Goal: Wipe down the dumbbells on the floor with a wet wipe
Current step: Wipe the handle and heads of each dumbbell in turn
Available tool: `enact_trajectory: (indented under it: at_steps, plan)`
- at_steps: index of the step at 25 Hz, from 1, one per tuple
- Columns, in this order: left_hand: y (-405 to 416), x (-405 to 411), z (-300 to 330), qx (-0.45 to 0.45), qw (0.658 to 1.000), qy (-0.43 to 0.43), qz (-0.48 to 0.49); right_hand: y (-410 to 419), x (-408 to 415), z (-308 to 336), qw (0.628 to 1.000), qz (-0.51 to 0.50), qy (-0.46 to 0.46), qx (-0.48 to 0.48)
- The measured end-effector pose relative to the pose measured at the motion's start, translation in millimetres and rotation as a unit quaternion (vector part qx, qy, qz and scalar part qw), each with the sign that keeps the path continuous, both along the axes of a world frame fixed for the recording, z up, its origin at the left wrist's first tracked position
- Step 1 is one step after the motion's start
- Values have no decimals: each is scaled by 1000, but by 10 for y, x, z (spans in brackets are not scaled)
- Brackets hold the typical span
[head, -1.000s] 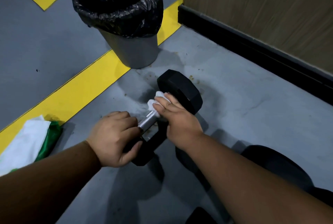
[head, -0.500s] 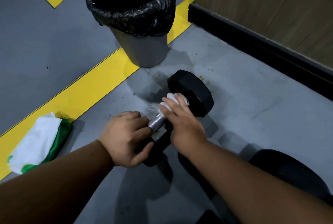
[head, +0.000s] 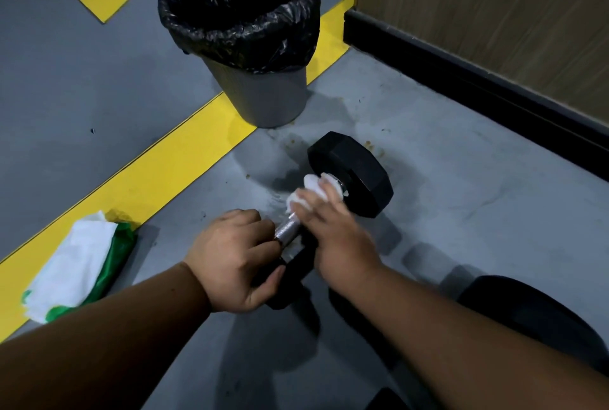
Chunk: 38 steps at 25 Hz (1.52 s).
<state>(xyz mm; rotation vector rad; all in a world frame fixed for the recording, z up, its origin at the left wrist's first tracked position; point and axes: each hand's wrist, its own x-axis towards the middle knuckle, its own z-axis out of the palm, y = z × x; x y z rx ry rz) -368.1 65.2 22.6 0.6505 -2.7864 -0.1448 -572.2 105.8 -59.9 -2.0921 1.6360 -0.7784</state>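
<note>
Grey floor (head: 461,179), scuffed and stained near the bin (head: 263,93), which stands far centre, lined with a black bag. A yellow stripe (head: 158,172) runs diagonally from near left to far right; a wood-look wall (head: 494,14) with black skirting on the right. The dumbbell (head: 354,175) lies on the floor at centre. Left hand (head: 235,258) grips its near end, fingers curled round. Right hand (head: 336,231) presses a white wipe (head: 311,190) around the metal handle (head: 288,228), fingers wrapped. A green-and-white wipe pack (head: 79,264) lies near left, partly on the stripe.
</note>
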Motion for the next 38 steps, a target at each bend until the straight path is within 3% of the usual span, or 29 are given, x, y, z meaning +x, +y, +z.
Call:
enact_trajectory:
  at_steps: [5, 11, 18, 21, 23, 30, 35, 38]
  plan:
    - [2, -21, 9, -11, 1000, -6, -4, 73, 73, 3, 994, 104, 5, 18]
    - [93, -56, 4, -19, 1000, 7, -5, -65, -51, 7, 1000, -29, -5, 9]
    - [238, -161, -7, -45, 999, 13, 0, 156, 8, 18, 993, 108, 56, 1]
    - [239, -158, 1, -47, 999, 1, 0, -35, -236, 33, 1000, 15, 5, 9]
    - [244, -162, 8, -48, 999, 5, 9, 15, -166, 42, 1000, -14, 23, 8]
    - [610, -346, -68, -84, 996, 5, 1, 394, -133, 6, 989, 134, 57, -29]
    - [600, -360, -37, -92, 996, 3, 3, 246, -322, 25, 999, -3, 32, -27]
    - [641, -375, -50, -91, 996, -4, 10, 459, -84, -23, 993, 102, 63, -11]
